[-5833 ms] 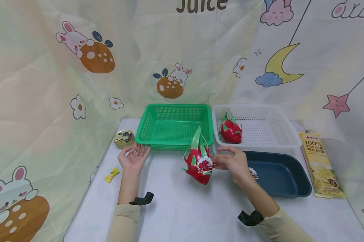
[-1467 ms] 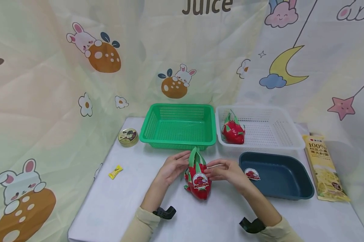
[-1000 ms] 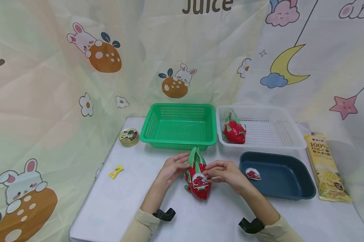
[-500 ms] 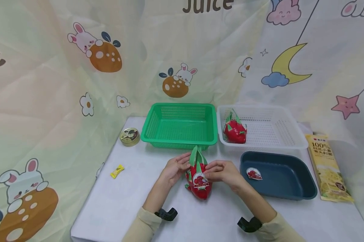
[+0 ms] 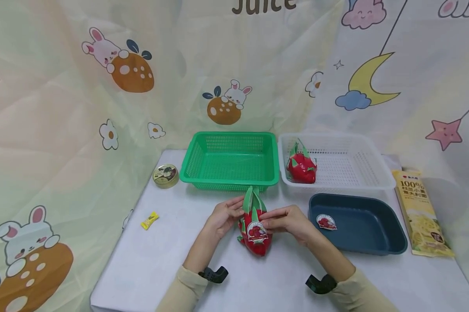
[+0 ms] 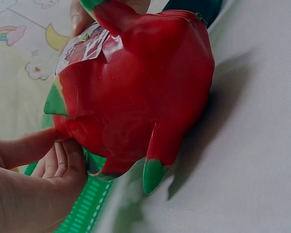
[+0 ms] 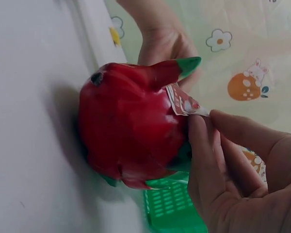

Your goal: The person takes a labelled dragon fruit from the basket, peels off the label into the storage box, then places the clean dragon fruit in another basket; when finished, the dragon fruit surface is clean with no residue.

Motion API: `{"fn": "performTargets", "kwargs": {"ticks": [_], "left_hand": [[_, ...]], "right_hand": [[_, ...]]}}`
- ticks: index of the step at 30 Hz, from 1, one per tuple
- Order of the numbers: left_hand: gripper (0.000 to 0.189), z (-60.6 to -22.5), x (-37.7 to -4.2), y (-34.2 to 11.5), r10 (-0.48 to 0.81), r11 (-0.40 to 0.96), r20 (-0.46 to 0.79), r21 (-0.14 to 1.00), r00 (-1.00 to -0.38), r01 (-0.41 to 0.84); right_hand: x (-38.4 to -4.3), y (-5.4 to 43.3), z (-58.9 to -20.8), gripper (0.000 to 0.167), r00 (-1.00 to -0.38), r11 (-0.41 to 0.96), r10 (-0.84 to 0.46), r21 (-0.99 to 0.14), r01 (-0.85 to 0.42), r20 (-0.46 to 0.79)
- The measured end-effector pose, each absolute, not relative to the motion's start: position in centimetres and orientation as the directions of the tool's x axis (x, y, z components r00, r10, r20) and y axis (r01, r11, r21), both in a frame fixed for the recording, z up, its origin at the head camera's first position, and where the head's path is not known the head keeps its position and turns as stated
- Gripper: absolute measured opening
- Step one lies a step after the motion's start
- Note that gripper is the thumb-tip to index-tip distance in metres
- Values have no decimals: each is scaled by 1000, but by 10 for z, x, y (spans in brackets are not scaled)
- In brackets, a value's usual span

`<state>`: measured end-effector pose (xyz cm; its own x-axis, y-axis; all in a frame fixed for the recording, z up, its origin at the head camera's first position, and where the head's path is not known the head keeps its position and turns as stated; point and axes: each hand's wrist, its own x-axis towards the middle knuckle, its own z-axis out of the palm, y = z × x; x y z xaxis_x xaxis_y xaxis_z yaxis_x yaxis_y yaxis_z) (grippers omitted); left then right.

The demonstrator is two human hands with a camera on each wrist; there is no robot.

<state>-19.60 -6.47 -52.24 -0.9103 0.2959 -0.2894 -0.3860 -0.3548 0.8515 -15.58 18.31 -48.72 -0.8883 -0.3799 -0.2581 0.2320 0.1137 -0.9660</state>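
A glossy red dragon fruit with green-tipped scales, artificial in look, sits on the white table at front centre. It bears a white-rimmed label with a fruit picture. My left hand is at its left; in the left wrist view the thumb and fingers pinch a scale of the dragon fruit. From the right, my right hand pinches the edge of the label between thumb and index finger, as the right wrist view shows. Part of that label stands off the red skin.
Behind are a green basket and a white basket holding another dragon fruit. A dark blue tray with a similar label stands right, beside a yellow pasta packet. Left lie a round tin and yellow candy.
Earlier my right hand held the dragon fruit raised while my left was by the green basket. The fruit came down to the table and my left hand joined it. Recently the hands barely moved.
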Motion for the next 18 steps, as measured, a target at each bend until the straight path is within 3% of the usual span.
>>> {"fn": "performTargets", "kwargs": {"ticks": [8,18], "left_hand": [[52,-525,-198,-66,275,-382,-294,840,-915,-384],[55,-527,-200,-66,284,-388,-305,831,-909,-400]], "right_hand": [[-166,177,-482,30,-875,159,-420,-969,190,-241],[-168,179,-489,32,-877,134,-383,-957,259,-291]]}}
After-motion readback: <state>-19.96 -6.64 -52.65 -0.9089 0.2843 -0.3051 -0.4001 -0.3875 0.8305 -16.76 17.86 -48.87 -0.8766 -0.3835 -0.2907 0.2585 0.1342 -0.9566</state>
